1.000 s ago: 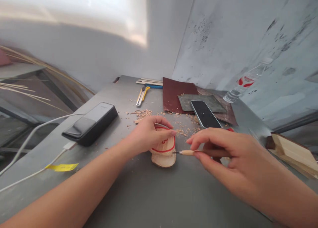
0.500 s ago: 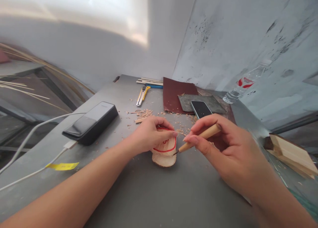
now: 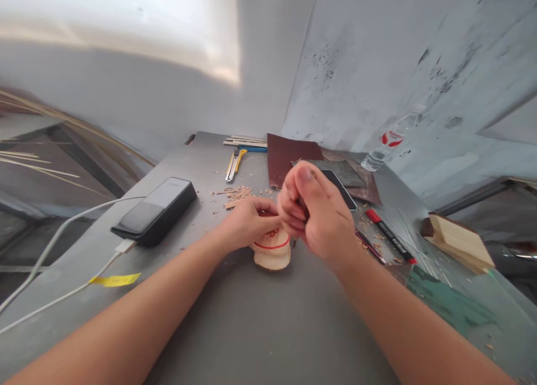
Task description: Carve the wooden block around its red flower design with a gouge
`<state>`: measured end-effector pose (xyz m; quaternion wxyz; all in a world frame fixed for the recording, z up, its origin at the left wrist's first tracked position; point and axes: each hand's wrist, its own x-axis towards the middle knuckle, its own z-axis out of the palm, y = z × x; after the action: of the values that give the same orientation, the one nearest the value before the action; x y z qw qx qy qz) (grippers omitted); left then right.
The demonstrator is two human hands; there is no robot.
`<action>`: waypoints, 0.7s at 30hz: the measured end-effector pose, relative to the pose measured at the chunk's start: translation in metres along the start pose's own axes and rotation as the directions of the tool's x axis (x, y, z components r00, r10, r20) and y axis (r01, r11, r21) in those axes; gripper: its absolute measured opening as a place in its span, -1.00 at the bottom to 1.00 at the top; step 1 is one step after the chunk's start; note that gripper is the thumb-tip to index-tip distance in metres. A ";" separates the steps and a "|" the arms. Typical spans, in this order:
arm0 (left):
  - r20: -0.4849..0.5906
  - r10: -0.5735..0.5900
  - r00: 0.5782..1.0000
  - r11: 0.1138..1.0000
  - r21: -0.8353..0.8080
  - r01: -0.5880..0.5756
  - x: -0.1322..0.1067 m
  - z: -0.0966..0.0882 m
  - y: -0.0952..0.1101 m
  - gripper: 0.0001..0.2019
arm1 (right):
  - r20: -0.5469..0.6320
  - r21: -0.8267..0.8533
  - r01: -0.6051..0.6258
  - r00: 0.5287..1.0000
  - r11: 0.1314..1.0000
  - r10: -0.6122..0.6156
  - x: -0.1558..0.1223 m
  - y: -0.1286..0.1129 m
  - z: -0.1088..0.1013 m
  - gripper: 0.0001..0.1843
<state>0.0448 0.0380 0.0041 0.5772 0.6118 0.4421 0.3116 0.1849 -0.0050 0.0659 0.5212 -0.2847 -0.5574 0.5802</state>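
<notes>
A pale piece of wood (image 3: 272, 260) with a red line and red marking lies on the grey table. My left hand (image 3: 247, 224) is closed over its far part, fingers wrapped round the edge. Right beside it, my right hand (image 3: 316, 211) makes a fist with the thumb on top. The fist hides nearly all of the wooden-handled carving tool; only a small dark bit shows below it, near the wood's right edge. Pale wood shavings (image 3: 237, 193) lie just beyond my left hand.
A yellow utility knife (image 3: 235, 164) and dark red sandpaper (image 3: 289, 155) lie at the back. At left is a black power bank (image 3: 157, 211) with a white cable. On the right are a phone (image 3: 342, 189), red-black marker (image 3: 390, 235), water bottle (image 3: 384, 150) and wood block (image 3: 459, 242).
My right hand has turned from a pen-like hold on the carving tool into a fist and moved left and up, over the wood's edge. The marker has come into view.
</notes>
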 end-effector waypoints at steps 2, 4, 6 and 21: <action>0.003 0.022 1.000 1.000 -0.007 -0.022 0.001 -0.001 -0.002 -0.94 | 0.002 0.101 -0.051 0.999 0.994 0.051 0.010 0.009 0.004 -0.47; 0.010 0.030 1.000 0.999 -0.037 -0.029 0.001 -0.001 -0.002 -0.93 | 0.001 0.158 -0.067 0.998 0.985 0.068 0.016 0.020 0.005 -0.46; 0.034 0.023 0.999 0.997 -0.073 -0.020 0.001 -0.002 -0.002 -0.92 | -0.013 0.157 -0.057 0.998 0.986 0.060 0.018 0.031 0.003 -0.48; 0.008 0.038 0.999 0.990 -0.136 -0.037 0.006 0.000 -0.007 -0.88 | -0.118 -0.032 0.119 0.985 0.992 -0.122 0.015 0.045 -0.004 -0.55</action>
<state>0.0455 0.0429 -0.0034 0.6138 0.5809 0.4053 0.3485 0.1713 0.0175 0.0264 0.5843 -0.2914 -0.5484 0.5224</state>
